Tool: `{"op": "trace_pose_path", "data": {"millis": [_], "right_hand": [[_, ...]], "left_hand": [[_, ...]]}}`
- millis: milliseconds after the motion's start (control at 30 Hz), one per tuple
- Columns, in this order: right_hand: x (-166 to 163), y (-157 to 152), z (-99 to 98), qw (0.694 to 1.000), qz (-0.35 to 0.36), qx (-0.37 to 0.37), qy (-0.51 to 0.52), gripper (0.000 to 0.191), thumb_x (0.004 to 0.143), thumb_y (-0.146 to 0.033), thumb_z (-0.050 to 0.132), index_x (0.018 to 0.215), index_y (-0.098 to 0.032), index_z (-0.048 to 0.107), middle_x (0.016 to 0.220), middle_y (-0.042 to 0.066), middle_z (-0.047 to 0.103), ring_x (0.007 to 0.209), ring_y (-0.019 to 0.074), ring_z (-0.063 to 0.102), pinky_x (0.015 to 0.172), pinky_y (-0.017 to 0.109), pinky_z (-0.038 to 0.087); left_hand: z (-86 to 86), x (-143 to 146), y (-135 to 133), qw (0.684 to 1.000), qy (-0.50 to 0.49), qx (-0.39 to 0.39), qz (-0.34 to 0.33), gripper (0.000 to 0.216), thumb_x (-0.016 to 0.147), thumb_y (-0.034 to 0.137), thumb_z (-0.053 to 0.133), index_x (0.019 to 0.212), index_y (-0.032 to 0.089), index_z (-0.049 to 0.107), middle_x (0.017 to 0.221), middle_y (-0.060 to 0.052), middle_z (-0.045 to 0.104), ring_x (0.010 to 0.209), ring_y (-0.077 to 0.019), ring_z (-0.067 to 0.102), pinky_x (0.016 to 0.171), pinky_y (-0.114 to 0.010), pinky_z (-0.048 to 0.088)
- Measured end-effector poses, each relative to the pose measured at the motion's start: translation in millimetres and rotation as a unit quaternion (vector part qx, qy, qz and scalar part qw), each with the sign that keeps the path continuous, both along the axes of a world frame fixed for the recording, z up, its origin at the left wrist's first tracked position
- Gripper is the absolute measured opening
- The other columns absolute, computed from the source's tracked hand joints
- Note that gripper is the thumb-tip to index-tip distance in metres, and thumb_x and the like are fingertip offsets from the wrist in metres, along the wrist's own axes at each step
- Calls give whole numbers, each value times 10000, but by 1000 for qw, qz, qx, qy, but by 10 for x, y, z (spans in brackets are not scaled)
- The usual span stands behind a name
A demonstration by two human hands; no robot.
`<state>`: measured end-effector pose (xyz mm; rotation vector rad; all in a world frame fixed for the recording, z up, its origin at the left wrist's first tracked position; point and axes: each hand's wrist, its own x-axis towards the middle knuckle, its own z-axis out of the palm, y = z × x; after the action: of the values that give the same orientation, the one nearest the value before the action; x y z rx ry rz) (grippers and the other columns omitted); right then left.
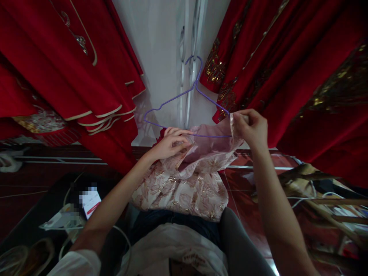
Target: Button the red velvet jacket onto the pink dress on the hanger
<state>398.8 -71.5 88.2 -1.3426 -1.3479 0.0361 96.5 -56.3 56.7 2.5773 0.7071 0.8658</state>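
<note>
A pink garment with gold floral pattern hangs down in front of me, its top edge gathered at a purple wire hanger. My left hand is closed, pinching the garment's upper edge near the hanger's bottom bar. My right hand is closed on the fabric's other corner, right at the hanger's right end. The hanger's hook points up toward a white wall.
Red embroidered garments hang on the left, and more red garments hang on the right. The floor below is dark red tile. Papers and cables lie at lower left, wooden sticks at lower right.
</note>
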Motion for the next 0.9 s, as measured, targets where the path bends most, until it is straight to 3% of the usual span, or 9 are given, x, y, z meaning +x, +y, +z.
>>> {"op": "trace_pose_path", "data": {"millis": [167, 367, 433, 533, 633, 767, 900], "right_hand": [[-105, 145, 229, 998, -26, 0, -59, 191, 833, -401, 632, 868, -222, 688, 793, 55, 693, 705, 198, 626, 672, 338, 501], [-159, 129, 233, 991, -15, -3, -132, 201, 882, -423, 573, 863, -229, 624, 762, 41, 654, 681, 185, 600, 697, 331, 480], [-147, 104, 224, 991, -13, -4, -135, 221, 885, -437, 563, 853, -224, 614, 758, 39, 645, 673, 181, 595, 691, 329, 473], [-114, 114, 215, 992, -5, -3, -128, 228, 878, -438, 568, 841, -218, 615, 760, 34, 650, 667, 170, 591, 662, 311, 463], [-78, 166, 199, 993, 2, 0, -122, 208, 864, -423, 588, 833, -220, 622, 767, 28, 664, 677, 165, 596, 640, 297, 456], [-37, 221, 172, 993, 4, 5, -120, 194, 857, -415, 599, 833, -225, 632, 779, 28, 678, 690, 168, 605, 641, 299, 456], [-17, 216, 177, 993, 4, 8, -121, 192, 861, -419, 594, 841, -233, 636, 797, 32, 687, 697, 171, 610, 643, 303, 462]], "left_hand": [[-57, 235, -60, 1000, -15, -9, -2, 188, 913, 392, 562, 872, 273, 702, 1363, 11, 575, 1249, -217, 468, 1059, -465, 250], [-114, 267, 124, 988, -149, -26, 40, 244, 962, 364, 465, 902, 225, 656, 1160, -35, 679, 1111, -185, 581, 1029, -411, 354], [-153, 109, 263, 973, -211, -16, 94, 270, 959, 378, 455, 881, 202, 645, 1037, -50, 695, 1013, -172, 615, 944, -338, 429], [-289, -284, 467, 930, -274, 17, 247, 282, 940, 401, 476, 842, 190, 635, 870, -37, 681, 868, -166, 623, 819, -280, 462], [-482, -738, 593, 891, -272, 28, 363, 276, 925, 394, 488, 834, 179, 636, 797, -28, 663, 777, -161, 609, 746, -258, 456], [-667, -1144, 628, 873, -249, 41, 418, 281, 920, 386, 487, 847, 173, 654, 828, -36, 677, 780, -160, 614, 770, -254, 456], [-707, -1229, 608, 868, -252, 41, 426, 307, 917, 415, 483, 873, 172, 667, 862, -44, 690, 813, -168, 623, 800, -259, 462]]}}
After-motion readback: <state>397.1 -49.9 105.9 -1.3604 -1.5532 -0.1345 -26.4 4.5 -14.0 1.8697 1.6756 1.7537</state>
